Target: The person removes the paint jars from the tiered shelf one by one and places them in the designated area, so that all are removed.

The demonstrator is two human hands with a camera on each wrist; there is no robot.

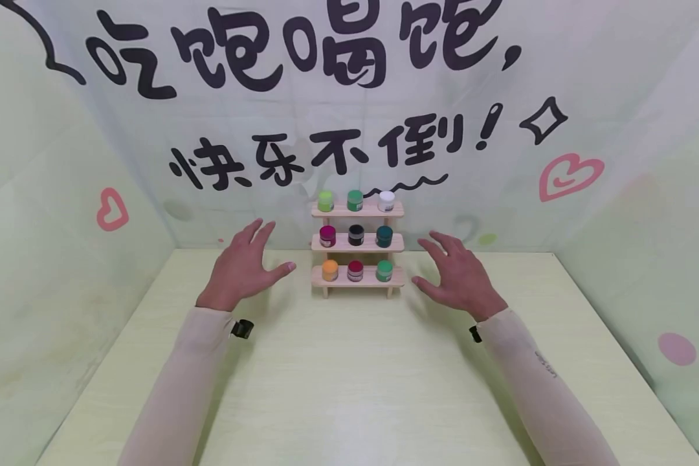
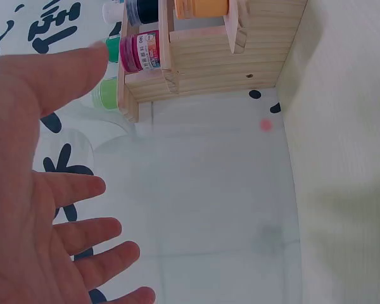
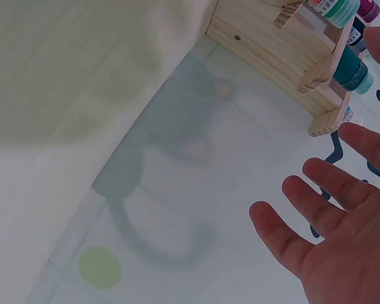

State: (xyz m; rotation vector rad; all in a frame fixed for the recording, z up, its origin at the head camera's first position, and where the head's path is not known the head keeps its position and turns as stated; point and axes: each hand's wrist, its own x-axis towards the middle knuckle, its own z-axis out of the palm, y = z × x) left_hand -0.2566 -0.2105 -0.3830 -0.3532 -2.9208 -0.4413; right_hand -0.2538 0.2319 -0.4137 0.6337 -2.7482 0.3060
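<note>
A three-tier wooden rack (image 1: 358,279) stands at the back of the table, bearing small paint jars on each tier. Light green, green and white jars (image 1: 386,201) are on top. Magenta (image 1: 327,236), black (image 1: 356,235) and teal jars (image 1: 384,236) fill the middle tier. Orange (image 1: 329,270), dark red (image 1: 355,270) and green jars (image 1: 384,270) sit on the lowest. My left hand (image 1: 241,268) is held left of the rack, fingers spread, holding nothing. On the other side my right hand (image 1: 460,275) is likewise spread, its thumb toward the rack.
The pale wooden table (image 1: 349,388) stretches from the rack toward me. Behind it hangs a printed cloth (image 1: 256,116) with black characters and hearts, and similar cloth walls (image 1: 646,259) close both sides. Small black straps (image 1: 243,329) show at the cuffs.
</note>
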